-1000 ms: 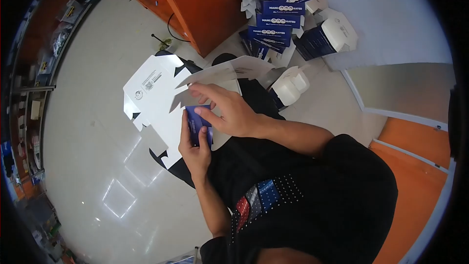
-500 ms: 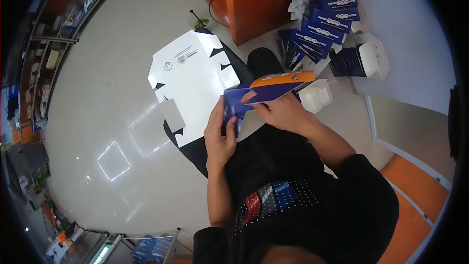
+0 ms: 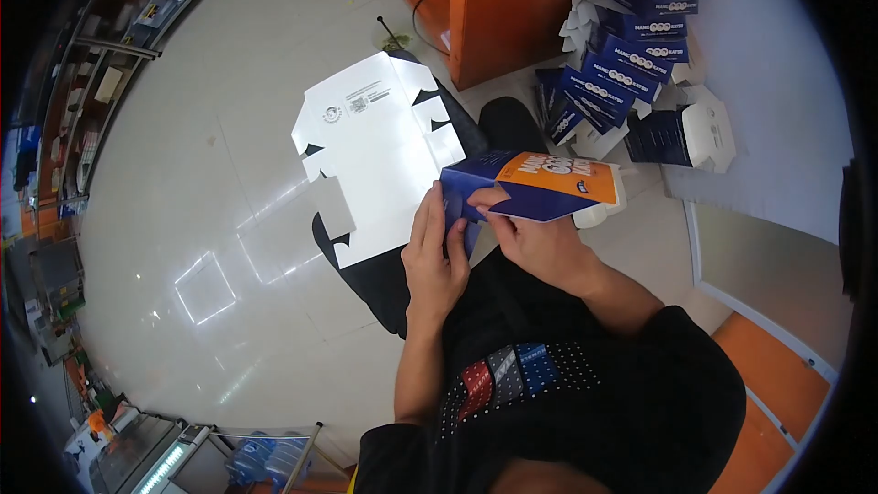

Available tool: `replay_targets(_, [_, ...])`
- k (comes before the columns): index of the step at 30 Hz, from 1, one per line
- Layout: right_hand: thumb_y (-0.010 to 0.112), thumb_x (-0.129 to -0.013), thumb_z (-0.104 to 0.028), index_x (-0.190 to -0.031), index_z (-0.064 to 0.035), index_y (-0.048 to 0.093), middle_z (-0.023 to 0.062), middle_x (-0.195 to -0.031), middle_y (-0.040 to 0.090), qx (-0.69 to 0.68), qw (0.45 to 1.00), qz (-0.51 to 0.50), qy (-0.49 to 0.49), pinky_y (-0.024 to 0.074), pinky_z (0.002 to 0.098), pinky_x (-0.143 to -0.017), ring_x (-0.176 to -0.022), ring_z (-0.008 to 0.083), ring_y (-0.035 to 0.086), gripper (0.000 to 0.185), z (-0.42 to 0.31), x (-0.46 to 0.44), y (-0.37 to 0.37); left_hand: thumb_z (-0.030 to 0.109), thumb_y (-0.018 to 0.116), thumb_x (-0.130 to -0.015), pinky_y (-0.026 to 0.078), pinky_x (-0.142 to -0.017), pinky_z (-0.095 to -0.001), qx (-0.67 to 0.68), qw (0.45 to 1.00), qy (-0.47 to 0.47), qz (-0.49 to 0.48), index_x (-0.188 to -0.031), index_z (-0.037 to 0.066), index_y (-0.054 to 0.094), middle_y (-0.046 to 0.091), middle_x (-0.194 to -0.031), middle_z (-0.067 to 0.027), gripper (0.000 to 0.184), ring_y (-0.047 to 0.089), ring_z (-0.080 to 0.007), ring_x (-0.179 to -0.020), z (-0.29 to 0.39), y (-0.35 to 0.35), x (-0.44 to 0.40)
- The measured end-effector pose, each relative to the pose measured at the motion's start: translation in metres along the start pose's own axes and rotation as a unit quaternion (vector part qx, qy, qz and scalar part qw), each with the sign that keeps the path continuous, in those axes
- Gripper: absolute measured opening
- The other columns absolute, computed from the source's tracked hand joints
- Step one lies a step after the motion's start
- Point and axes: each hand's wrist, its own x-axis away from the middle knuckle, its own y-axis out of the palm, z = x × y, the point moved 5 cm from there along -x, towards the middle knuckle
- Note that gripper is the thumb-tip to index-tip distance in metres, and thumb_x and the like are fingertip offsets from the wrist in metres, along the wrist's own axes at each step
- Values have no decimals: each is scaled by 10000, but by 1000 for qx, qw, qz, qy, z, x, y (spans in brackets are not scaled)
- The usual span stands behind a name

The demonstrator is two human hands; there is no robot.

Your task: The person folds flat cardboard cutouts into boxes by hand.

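Note:
A partly folded cardboard box (image 3: 498,165), blue with an orange printed panel, is between my two hands above my lap. My left hand (image 3: 433,252) is closed around its near blue end, thumb on one side and fingers on the other. The fingers of my right hand (image 3: 540,242) are pressed together at a blue flap, under the orange panel. A large white cardboard sheet (image 3: 375,174) with notched edges and small print lies across my leg, partly behind the box. Whether it is joined to the box I cannot tell.
To the right, many folded blue boxes (image 3: 615,69) form a leaning pile beside the wall, with a white-ended box (image 3: 704,133) near its foot. An orange cabinet (image 3: 498,18) stands ahead. Shelving (image 3: 110,55) runs along the left, and large water bottles (image 3: 265,459) stand at bottom left.
The box has tilted, so more of its orange printed panel shows. Both hands keep hold of it. The whole view has shifted slightly.

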Motion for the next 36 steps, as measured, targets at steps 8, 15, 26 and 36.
replay_targets(8, [678, -909, -75, -1011, -79, 705, 91, -881, 697, -65, 997, -15, 41, 513, 341, -679, -748, 256, 661, 105, 11, -10, -11, -21, 624, -919, 578, -851, -407, -18, 999, 33, 0, -1403, -33, 516, 590, -1326, -280, 496, 672, -419, -1097, 9, 1, -2])
replay_targets(15, [693, -891, -101, -1101, -82, 682, 123, -908, 696, -73, 996, 13, 38, 531, 378, -736, -845, 327, 682, 212, 1, 1, -1, -16, 618, -926, 568, -865, -405, -35, 999, 18, 27, -1386, -42, 534, 589, -1324, -292, 468, 667, -420, -1110, 18, 2, 0])
replay_targets(26, [758, -790, -72, -1161, -41, 655, 152, -1070, 675, -15, 995, -81, -61, 530, 403, -844, -909, 364, 660, 387, 9, 18, -11, 239, 478, -1080, 476, -983, -339, 372, 899, -231, -11, -1437, -8, 488, 537, -1419, -121, 434, 541, -197, -1231, -15, 26, -8])
replay_targets(36, [653, -867, -30, -1103, 3, 656, 223, -938, 679, 133, 960, 21, 246, 521, 476, -739, -812, 422, 659, 238, 200, 112, -46, 156, 776, -817, 436, -1047, -462, -270, 945, 10, -186, -1246, 88, 669, 626, -1313, -112, 447, 560, -356, -1244, -88, -20, 26])
